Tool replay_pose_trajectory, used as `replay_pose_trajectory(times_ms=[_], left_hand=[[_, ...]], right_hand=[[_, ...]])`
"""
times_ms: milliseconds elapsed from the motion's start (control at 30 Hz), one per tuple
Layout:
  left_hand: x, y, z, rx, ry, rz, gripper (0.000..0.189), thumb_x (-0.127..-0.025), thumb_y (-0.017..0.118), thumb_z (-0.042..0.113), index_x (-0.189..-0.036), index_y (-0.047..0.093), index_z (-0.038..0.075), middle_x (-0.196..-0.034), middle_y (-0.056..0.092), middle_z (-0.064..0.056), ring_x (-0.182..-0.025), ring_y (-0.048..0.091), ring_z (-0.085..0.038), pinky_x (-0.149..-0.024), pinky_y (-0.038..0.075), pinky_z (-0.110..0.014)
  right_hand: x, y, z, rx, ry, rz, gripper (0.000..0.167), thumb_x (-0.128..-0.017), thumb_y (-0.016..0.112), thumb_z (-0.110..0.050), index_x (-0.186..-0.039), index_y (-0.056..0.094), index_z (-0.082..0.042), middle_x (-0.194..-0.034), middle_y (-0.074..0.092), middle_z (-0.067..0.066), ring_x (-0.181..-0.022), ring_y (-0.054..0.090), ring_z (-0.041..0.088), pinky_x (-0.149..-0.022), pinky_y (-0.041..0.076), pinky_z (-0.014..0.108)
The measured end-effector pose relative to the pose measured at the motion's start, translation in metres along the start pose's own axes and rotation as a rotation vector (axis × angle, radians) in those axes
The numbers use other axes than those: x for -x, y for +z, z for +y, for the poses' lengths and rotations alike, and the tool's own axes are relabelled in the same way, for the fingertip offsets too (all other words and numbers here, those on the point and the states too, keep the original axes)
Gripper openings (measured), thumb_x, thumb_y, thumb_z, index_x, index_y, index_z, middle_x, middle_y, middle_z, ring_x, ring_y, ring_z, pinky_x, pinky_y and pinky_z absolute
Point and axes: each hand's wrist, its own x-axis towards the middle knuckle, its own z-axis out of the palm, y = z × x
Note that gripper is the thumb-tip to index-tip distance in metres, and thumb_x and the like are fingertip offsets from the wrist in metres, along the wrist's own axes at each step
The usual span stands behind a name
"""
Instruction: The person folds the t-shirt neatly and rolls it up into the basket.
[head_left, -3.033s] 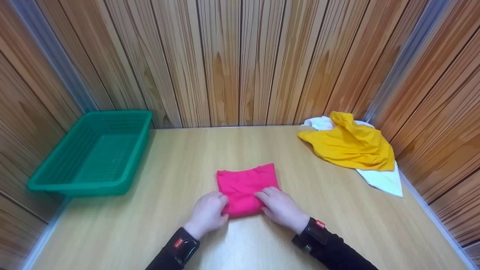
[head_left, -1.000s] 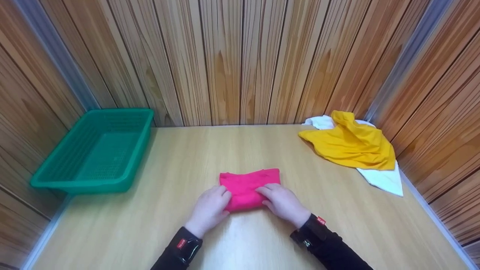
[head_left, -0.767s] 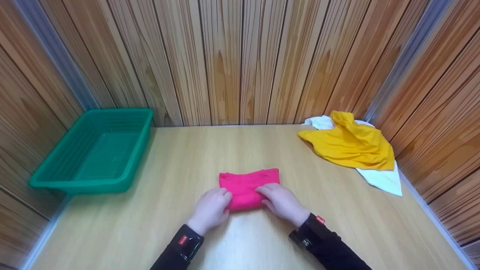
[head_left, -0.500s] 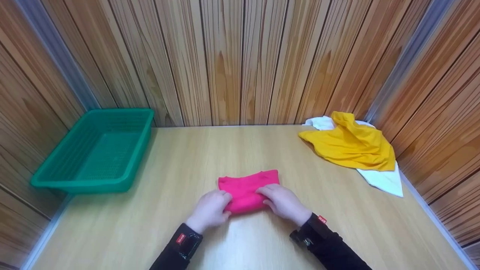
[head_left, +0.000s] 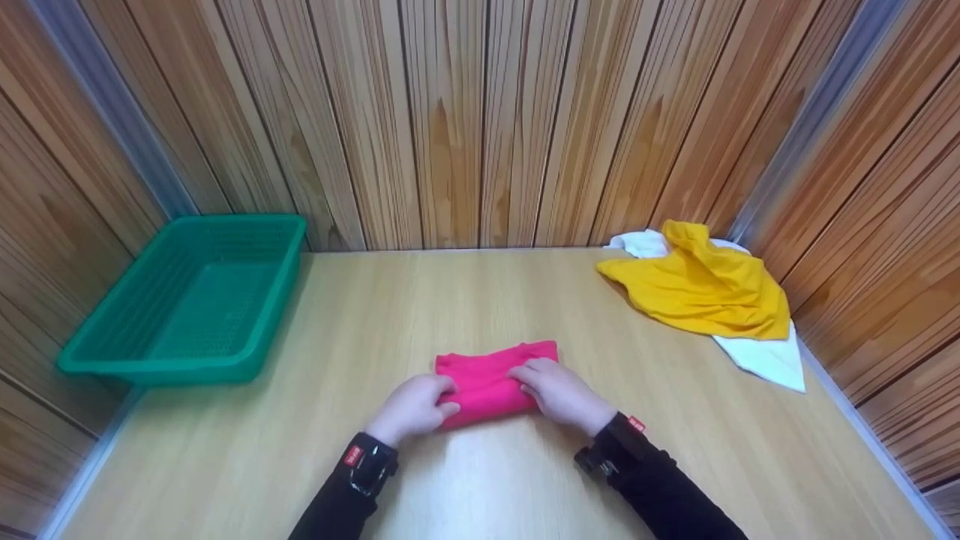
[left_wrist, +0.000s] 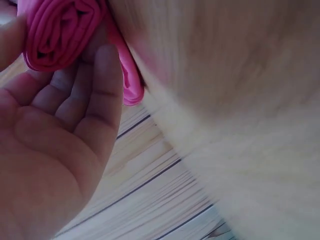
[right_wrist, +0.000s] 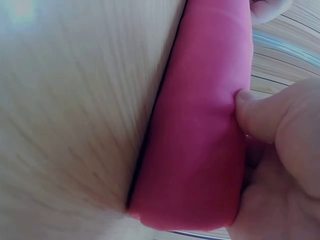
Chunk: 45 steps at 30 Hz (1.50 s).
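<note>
A pink cloth (head_left: 487, 390), partly rolled up from the near side, lies on the table in front of me; its far part is still a flat folded flap. My left hand (head_left: 412, 409) grips the left end of the roll. The left wrist view shows the coiled layers of the pink cloth (left_wrist: 62, 37) between thumb and curled fingers. At the right part, my right hand (head_left: 559, 394) holds the roll, fingers over its top. In the right wrist view the right thumb (right_wrist: 260, 115) dents the smooth side of the pink roll (right_wrist: 200, 110).
A green plastic basket (head_left: 251, 352) with nothing in it stands at the back left. In the back right corner, a crumpled yellow cloth (head_left: 705, 292) lies over white cloth (head_left: 769, 360). Wood-patterned walls (head_left: 465, 120) enclose the table (head_left: 375, 307) at the back and sides.
Over three seconds the pink cloth has become shorter front to back as its near edge is rolled away from me. In the last half second my left hand has shifted slightly left.
</note>
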Motion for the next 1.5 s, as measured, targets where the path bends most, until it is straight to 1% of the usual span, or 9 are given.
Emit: replay_pose_trajectory(times_ms=[200,433,733,867,1033,1133,1333,1400,1500], left_hand=[[-0.006,-0.001,-0.006,0.120,-0.084,-0.017,0.016,-0.089,0.071,0.011,-0.101,0.069,0.000,-0.090,0.067,-0.006,-0.085,0.060,-0.022,-0.084,0.049,-0.044],[-0.008,-0.003,-0.004,0.107,-0.115,-0.038,0.017,-0.090,0.070,0.010,-0.103,0.069,-0.001,-0.092,0.067,-0.008,-0.086,0.061,-0.023,-0.085,0.049,-0.046],[-0.008,-0.003,-0.005,0.124,-0.112,-0.063,0.017,-0.091,0.069,0.010,-0.105,0.070,0.000,-0.094,0.067,-0.007,-0.088,0.061,-0.023,-0.087,0.049,-0.046],[-0.010,-0.004,-0.006,0.125,-0.104,-0.055,0.019,-0.091,0.069,0.010,-0.106,0.070,-0.001,-0.096,0.068,-0.008,-0.091,0.062,-0.024,-0.087,0.049,-0.046],[-0.008,-0.004,-0.007,0.132,-0.112,-0.043,0.018,-0.092,0.068,0.011,-0.104,0.069,-0.001,-0.093,0.067,-0.007,-0.087,0.060,-0.024,-0.085,0.049,-0.046],[-0.004,-0.002,-0.005,0.029,-0.054,0.029,0.017,-0.090,0.070,0.012,-0.102,0.069,0.000,-0.090,0.067,-0.008,-0.086,0.063,-0.026,-0.084,0.050,-0.045],[0.006,0.008,0.003,-0.370,0.195,0.289,0.026,-0.079,0.082,0.019,-0.092,0.063,0.006,-0.087,0.059,-0.006,-0.081,0.060,-0.025,-0.072,0.051,-0.040],[0.007,0.011,0.005,-0.456,0.241,0.309,0.035,-0.072,0.087,0.023,-0.091,0.062,0.007,-0.088,0.057,-0.005,-0.082,0.058,-0.023,-0.072,0.050,-0.039],[0.008,0.015,0.004,-0.519,0.248,0.267,0.047,-0.065,0.092,0.028,-0.093,0.060,0.008,-0.088,0.057,-0.005,-0.084,0.058,-0.022,-0.074,0.050,-0.038]], right_hand=[[-0.007,0.002,0.003,0.005,-0.011,0.001,0.029,-0.096,0.062,-0.006,-0.125,0.065,-0.005,-0.109,0.061,0.010,-0.108,0.057,0.026,-0.096,0.047,0.042],[-0.006,0.000,-0.003,-0.012,0.014,0.072,0.037,-0.096,0.064,-0.008,-0.132,0.063,-0.011,-0.122,0.059,0.007,-0.116,0.055,0.023,-0.098,0.047,0.041],[0.011,-0.002,-0.024,0.192,-0.061,0.168,0.055,-0.086,0.077,-0.014,-0.137,0.057,-0.005,-0.134,0.059,0.012,-0.125,0.053,0.030,-0.104,0.042,0.046],[0.013,0.001,-0.028,0.300,-0.025,0.145,0.059,-0.083,0.078,-0.010,-0.136,0.055,0.002,-0.136,0.057,0.021,-0.126,0.053,0.035,-0.104,0.042,0.047],[0.008,0.006,-0.028,0.395,-0.039,0.127,0.049,-0.086,0.072,-0.001,-0.133,0.057,0.005,-0.132,0.059,0.023,-0.123,0.056,0.035,-0.102,0.044,0.045],[0.005,0.009,-0.025,0.407,-0.065,0.158,0.043,-0.087,0.069,0.003,-0.129,0.060,0.005,-0.127,0.062,0.022,-0.119,0.059,0.034,-0.100,0.046,0.044],[0.004,0.012,-0.021,0.397,-0.070,0.177,0.042,-0.087,0.070,0.004,-0.128,0.061,0.005,-0.126,0.063,0.021,-0.118,0.060,0.033,-0.100,0.047,0.043],[0.004,0.011,-0.021,0.371,-0.055,0.171,0.045,-0.086,0.072,0.003,-0.129,0.061,0.005,-0.127,0.062,0.022,-0.119,0.059,0.034,-0.100,0.046,0.044],[0.004,0.012,-0.020,0.321,-0.023,0.147,0.052,-0.083,0.076,-0.001,-0.131,0.058,0.005,-0.130,0.060,0.022,-0.122,0.057,0.036,-0.102,0.044,0.046]])
